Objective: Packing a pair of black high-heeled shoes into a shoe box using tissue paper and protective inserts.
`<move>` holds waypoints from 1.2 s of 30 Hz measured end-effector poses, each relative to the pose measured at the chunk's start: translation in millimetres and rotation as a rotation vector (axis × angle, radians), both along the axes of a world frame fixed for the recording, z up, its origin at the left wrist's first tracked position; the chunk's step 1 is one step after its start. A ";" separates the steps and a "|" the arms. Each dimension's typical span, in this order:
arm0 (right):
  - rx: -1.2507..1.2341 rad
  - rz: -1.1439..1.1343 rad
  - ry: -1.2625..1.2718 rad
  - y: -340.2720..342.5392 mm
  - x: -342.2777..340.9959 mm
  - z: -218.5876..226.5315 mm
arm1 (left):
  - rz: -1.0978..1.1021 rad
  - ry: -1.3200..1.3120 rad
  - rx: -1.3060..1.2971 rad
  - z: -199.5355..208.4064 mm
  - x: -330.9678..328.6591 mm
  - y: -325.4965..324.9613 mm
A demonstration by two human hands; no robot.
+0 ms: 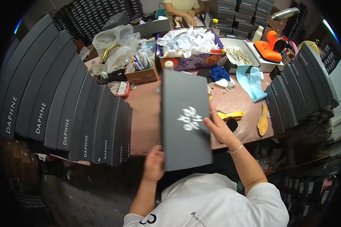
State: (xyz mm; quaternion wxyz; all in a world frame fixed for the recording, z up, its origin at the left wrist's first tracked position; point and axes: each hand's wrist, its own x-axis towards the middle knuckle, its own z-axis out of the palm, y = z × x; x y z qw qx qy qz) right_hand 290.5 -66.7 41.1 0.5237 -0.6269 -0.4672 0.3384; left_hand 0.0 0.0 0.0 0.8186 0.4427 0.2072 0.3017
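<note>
A dark grey shoebox (183, 147) with a white printed emblem is held up over the near part of the table, its long side running away from me. At its lower left edge my left hand (154, 164) grips it, slightly blurred. My right hand (219, 128) is closed on the right edge, thumb on the top face. Just beyond the right hand lies a yellow-handled tool (234, 114), its working end partly hidden. Farther right is a tan insole-shaped piece (262, 120).
Dark shoeboxes stand in leaning rows at the left (70, 109) and right (305, 79). Behind are a box of crumpled white paper (189, 43), a carton of pens (142, 75), a light blue cloth (251, 84) and an orange device (271, 47). Another person (182, 9) sits across.
</note>
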 end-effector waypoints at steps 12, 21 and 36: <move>-0.389 -0.069 -0.229 47.0 0.5 -93.5 | 0.268 0.430 0.035 -87.4 50.6 24.6; -0.068 -0.033 0.064 -17.9 -3.2 -32.8 | 0.063 0.104 -0.249 -51.9 71.9 2.2; 0.847 -0.905 -0.485 -320.0 283.7 306.5 | -0.654 -0.364 0.408 332.4 499.9 -165.6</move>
